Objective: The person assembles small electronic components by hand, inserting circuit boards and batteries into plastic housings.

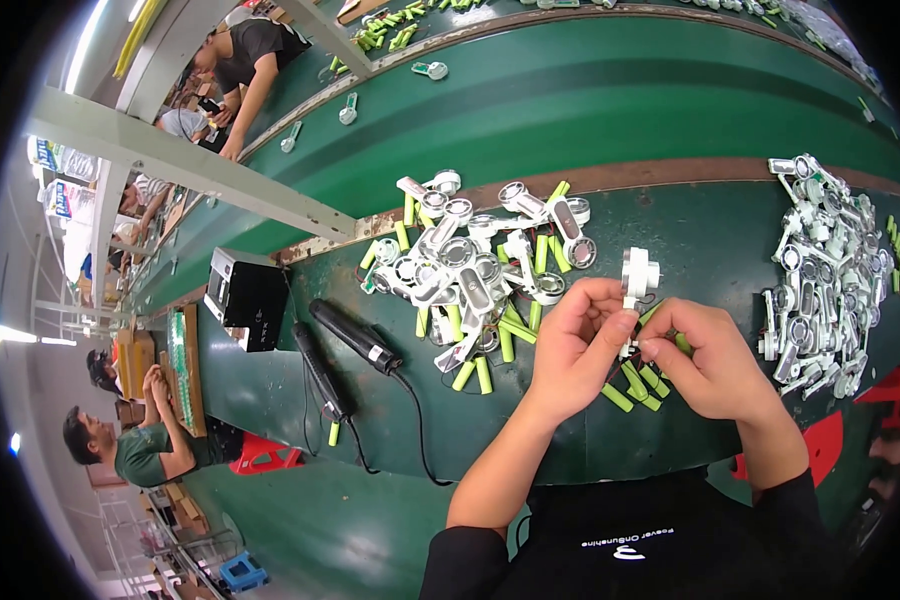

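My left hand (582,345) is closed on a small white plastic unit (638,275) with a round head, held upright above the bench. Thumb and fingers pinch its narrow lower part, and a dark wire shows beside it. Close by, my right hand (708,362) has its thumb and forefinger pressed together at the unit's lower end; what they pinch is hidden. Below and between my hands lie several green battery cells (635,380). Left of them is a pile of white units with round grey faces (457,252), mixed with more green cells.
A large heap of white units (820,285) covers the bench's right side. Two black corded tools (355,337) and a black box (247,300) stand to the left. Beyond the bench edge runs a green conveyor (570,100) carrying a few units. Other people sit at the left and far left.
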`<state>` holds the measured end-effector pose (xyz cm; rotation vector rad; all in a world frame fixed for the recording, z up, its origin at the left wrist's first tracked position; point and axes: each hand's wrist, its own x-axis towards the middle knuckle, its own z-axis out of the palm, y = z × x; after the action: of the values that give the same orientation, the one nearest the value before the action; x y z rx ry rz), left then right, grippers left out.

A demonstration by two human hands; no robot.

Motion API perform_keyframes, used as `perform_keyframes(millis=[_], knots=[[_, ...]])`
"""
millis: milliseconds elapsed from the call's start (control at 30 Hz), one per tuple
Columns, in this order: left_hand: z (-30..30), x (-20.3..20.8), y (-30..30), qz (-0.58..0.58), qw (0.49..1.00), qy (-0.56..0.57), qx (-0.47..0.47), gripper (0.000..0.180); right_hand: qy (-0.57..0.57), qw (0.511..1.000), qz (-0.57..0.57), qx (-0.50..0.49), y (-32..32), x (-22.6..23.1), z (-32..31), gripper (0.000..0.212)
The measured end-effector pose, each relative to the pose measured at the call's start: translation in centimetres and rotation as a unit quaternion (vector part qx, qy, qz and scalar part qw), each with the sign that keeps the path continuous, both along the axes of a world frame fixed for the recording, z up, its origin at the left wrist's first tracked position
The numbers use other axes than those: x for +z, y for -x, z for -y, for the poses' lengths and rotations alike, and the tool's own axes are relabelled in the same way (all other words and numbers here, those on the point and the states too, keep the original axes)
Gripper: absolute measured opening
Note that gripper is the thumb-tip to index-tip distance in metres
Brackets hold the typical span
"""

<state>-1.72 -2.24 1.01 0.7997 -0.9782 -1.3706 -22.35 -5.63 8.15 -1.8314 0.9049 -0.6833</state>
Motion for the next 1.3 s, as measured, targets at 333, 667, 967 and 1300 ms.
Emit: perform_keyframes(millis=[333,667,967,1300], knots=[[0.2,0.3,0.2,-0.01,1.0,-0.012,-0.009,0.025,0.011,1.0,0.002,-0.004,-0.1,0.6,0.2,0.007],[0.2,-0.1,0.4,-0.028,0.999,0.0,-0.025,0.03,0.05,0.998,-0.029,-0.025,-0.1,0.5,-0.1,0.01],[0.3,0.1,0.5,-0.023,1.0,0.007,-0.017,0.03,0.044,0.998,-0.043,-0.011,0.2,0.6,0.0,0.009],[0.1,-0.1,1.3,-0.029,1.0,0.001,-0.011,0.029,0.08,0.994,-0.07,-0.022,-0.5,1.1,-0.4,0.01]])
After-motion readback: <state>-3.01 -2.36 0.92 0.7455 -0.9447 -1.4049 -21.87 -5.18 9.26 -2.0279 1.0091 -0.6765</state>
